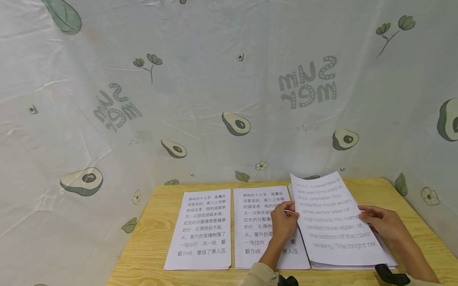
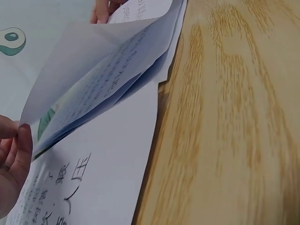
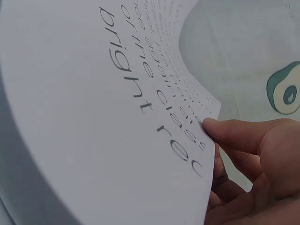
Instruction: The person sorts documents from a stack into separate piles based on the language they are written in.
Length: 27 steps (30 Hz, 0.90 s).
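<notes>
A sheet of paper (image 1: pixel 330 222) with English print is raised over the right-hand paper stack (image 1: pixel 391 260). My left hand (image 1: pixel 285 222) pinches its left edge between thumb and fingers. On the opposite edge, my right hand (image 1: pixel 384 222) grips the sheet, thumb on the printed face, as the right wrist view shows. The sheet bows between the hands; in the left wrist view, the lifted sheet (image 2: pixel 89 51) arches above printed pages. Beneath my left forearm lies the middle paper stack (image 1: pixel 255 254), printed in Chinese and partly hidden by that hand.
Another paper stack (image 1: pixel 202 230) with Chinese print lies at the left on the wooden table (image 1: pixel 150 222). Behind the table hangs a pale curtain (image 1: pixel 200 99) with avocado and leaf drawings. Dark wrist straps show at the bottom of the head view.
</notes>
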Each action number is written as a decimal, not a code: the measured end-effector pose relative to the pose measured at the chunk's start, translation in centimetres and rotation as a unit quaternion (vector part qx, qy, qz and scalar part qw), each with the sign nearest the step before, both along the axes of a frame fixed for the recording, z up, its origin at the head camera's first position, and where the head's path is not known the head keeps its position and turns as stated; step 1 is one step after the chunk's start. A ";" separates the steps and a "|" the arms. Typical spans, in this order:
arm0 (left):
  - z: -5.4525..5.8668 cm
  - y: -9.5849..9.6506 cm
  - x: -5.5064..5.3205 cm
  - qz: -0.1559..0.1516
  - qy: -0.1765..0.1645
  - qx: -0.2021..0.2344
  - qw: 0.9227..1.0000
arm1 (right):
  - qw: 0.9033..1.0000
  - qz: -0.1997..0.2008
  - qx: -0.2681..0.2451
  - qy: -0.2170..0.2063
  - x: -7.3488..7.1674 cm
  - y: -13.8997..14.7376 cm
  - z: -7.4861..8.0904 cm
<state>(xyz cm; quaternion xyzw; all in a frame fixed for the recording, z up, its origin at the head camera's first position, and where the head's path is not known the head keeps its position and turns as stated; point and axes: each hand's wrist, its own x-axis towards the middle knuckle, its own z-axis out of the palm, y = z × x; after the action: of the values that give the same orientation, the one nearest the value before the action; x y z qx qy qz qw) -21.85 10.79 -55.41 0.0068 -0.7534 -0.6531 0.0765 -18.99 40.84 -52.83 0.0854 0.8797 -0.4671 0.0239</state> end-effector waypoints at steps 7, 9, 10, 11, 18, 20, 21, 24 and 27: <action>-0.5 1.3 -0.2 -0.001 -0.010 -0.004 1.000 | 0.999 0.024 -0.001 -0.021 -0.4 1.5 0.1; -0.5 1.5 -0.2 -0.002 -0.013 -0.007 1.000 | 0.999 0.026 0.000 -0.031 -0.5 1.8 0.0; -0.4 1.6 -0.2 -0.003 -0.015 -0.010 1.000 | 0.999 0.025 0.002 -0.034 -0.6 1.9 -0.1; -0.4 1.7 -0.2 -0.004 -0.018 -0.012 1.000 | 0.999 0.025 0.001 -0.039 -0.7 2.0 -0.2; -0.4 2.0 -0.5 -0.007 -0.034 -0.027 0.999 | 0.998 0.023 -0.006 -0.052 -1.0 2.3 -0.9; -0.5 2.0 -0.5 -0.007 -0.037 -0.026 0.999 | 0.998 0.023 -0.010 -0.050 -1.0 2.4 -1.0; -0.5 2.0 -0.5 -0.006 -0.037 -0.024 0.999 | 0.998 0.026 -0.010 -0.049 -1.0 2.4 -1.1; -0.7 2.0 -0.3 -0.004 -0.036 -0.026 0.999 | 0.998 0.032 -0.002 -0.047 -0.9 2.4 -1.3; -1.1 2.2 0.0 -0.005 -0.032 -0.027 0.999 | 0.998 0.033 0.015 -0.050 -0.6 2.5 -1.4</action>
<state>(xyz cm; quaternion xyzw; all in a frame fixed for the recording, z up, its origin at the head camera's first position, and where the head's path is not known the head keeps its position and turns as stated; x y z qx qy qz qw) -21.88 12.99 -56.48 0.0216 -0.7730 -0.6322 0.0489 -19.54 43.33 -54.25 0.0796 0.8866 -0.4483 0.0816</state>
